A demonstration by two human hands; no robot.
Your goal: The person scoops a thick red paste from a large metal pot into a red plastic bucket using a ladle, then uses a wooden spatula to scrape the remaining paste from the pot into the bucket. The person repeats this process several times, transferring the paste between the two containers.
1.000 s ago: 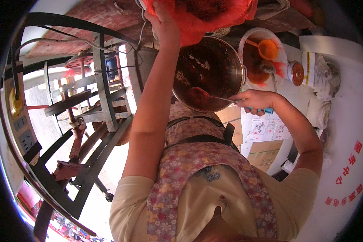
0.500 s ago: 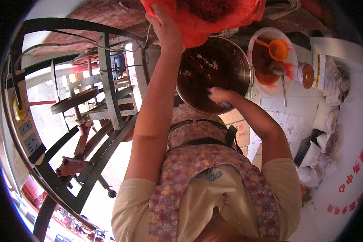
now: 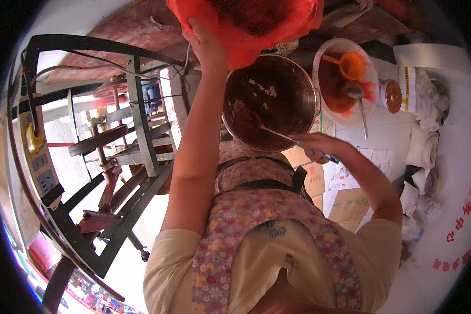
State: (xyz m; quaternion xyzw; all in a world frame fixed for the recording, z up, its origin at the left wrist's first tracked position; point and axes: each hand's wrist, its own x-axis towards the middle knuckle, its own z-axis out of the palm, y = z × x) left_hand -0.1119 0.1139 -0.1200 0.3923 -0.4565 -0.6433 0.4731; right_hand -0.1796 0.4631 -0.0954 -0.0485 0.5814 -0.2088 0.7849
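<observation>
A red plastic bag with dark reddish-brown stuff inside is at the top of the view. My left hand is closed on its near left edge, thumb showing on the plastic. Below the bag stands a large metal pot with dark brown-red paste and paler patches in it. Over the pot's near right rim, my right hand grips the blue-tipped handle of a ladle. The ladle's bowl lies in the paste at the pot's near left side, partly covered.
Right of the pot, a white basin of red-orange liquid holds an orange plastic scoop and a metal ladle. Beside it is a brown-lidded jar. A black metal frame with a pulley stands left. Cardboard boxes lie below right.
My right hand has drawn back from inside the pot to beyond its rim, bringing the ladle's shaft into sight. The bag and my left hand have shifted slightly left in view.
</observation>
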